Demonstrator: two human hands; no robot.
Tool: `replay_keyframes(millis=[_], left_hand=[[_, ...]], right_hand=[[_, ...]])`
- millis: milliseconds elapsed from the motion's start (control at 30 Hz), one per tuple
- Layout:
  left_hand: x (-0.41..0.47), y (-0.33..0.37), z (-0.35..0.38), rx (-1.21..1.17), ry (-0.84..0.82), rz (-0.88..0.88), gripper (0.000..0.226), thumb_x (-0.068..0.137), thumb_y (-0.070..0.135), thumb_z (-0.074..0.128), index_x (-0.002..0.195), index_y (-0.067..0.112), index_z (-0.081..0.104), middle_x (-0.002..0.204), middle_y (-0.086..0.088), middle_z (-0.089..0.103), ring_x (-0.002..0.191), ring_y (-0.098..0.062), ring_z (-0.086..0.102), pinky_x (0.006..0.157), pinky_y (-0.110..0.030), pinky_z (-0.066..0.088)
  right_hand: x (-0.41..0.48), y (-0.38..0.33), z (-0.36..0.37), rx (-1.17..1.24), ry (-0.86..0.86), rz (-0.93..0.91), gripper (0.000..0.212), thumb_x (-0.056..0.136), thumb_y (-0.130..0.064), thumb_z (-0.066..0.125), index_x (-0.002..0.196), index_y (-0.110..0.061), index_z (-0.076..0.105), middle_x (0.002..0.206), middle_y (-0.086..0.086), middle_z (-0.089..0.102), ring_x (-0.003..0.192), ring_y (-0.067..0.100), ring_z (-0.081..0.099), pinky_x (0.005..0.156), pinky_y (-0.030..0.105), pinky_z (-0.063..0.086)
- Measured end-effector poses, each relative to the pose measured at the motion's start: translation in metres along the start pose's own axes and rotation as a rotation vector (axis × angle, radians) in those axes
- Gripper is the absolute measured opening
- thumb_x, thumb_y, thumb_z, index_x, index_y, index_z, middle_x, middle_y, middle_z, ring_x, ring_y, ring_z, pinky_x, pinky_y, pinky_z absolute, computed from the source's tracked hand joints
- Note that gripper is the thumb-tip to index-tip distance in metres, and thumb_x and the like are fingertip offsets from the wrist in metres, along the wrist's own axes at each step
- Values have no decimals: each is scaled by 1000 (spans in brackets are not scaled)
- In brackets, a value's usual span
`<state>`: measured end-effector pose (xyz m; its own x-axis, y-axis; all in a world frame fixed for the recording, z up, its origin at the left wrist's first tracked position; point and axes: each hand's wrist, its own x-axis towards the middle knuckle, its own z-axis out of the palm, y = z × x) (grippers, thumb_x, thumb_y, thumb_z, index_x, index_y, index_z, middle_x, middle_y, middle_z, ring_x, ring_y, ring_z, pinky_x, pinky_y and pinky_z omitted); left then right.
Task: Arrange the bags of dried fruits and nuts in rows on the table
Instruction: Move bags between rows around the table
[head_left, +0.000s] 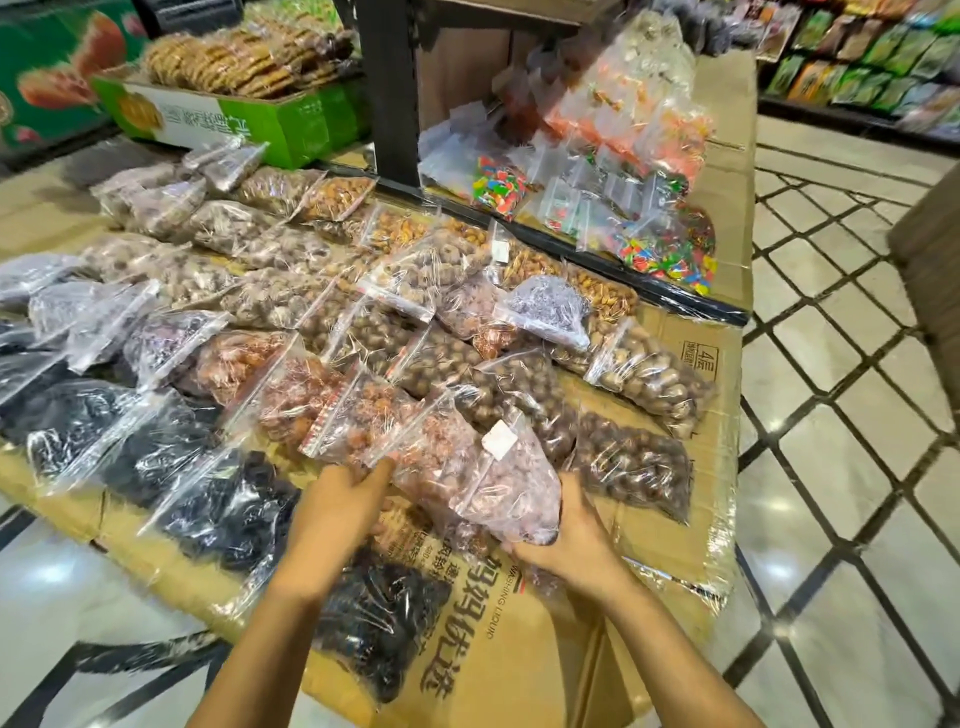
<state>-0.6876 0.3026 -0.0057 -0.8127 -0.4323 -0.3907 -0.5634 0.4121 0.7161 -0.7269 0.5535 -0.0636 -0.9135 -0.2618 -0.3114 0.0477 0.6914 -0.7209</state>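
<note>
Head view: both hands grasp 1 clear zip bag (498, 467) of pinkish dried fruit at the near end of the reddish row on the cardboard-covered tabletop (670, 551). The right hand (571, 540) cups its bottom and the left hand (337, 499) pinches its left edge. The film looks thin, slick and crinkly, and the lumpy filling probably shifts, so support from below suits it best.

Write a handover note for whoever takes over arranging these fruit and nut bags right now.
Right hand grips the pink labelled bag from beneath; left hand is at its left edge, grip unclear.
Done: most bags lie in slanted rows on the cardboard-covered table, dark fruit left, brown nuts right.
Left: set this bag at the near end of the reddish row; one dark bag lies across the far rows, probably needs placing.
</note>
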Motion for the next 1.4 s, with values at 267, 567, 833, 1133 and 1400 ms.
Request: replay_keyframes(millis=[267,567,833,1133,1400], left_hand=[[12,11,-7,216,379,218,48,92,54,43,77,14,66,54,-1,64,48,-19,60,54,-36,56],[28,34,10,254,367,249,77,87,67,42,132,5,41,124,-19,55,112,-34,54,93,-48,48],[67,113,46,141,449,162,76,89,66,42,132,5,35,133,-23,47,116,-39,48,94,-49,42],[117,165,103,-451,508,-148,102,77,70,55,150,8,20,149,-17,39,134,-32,42,110,-43,34],[139,148,97,-740,575,-286,120,50,81,70,134,-1,43,124,-32,57,104,-46,62,79,-63,50]], right_hand=[[0,7,5,-66,86,-57,105,50,-65,80,134,-27,30,129,-7,49,117,12,47,97,38,47],[5,2,-23,-115,-159,-116,87,61,-79,59,129,-29,36,122,-10,53,108,8,55,96,32,49],[94,8,-158,68,-42,-241,55,66,-72,52,108,-35,52,103,-14,61,96,5,59,78,19,44],[200,43,-236,-68,-172,-301,90,56,-84,57,130,-37,37,137,-4,50,122,16,52,106,37,42],[266,2,-234,-315,-290,-464,98,70,-49,78,147,-34,20,155,2,29,140,22,30,112,37,31]])
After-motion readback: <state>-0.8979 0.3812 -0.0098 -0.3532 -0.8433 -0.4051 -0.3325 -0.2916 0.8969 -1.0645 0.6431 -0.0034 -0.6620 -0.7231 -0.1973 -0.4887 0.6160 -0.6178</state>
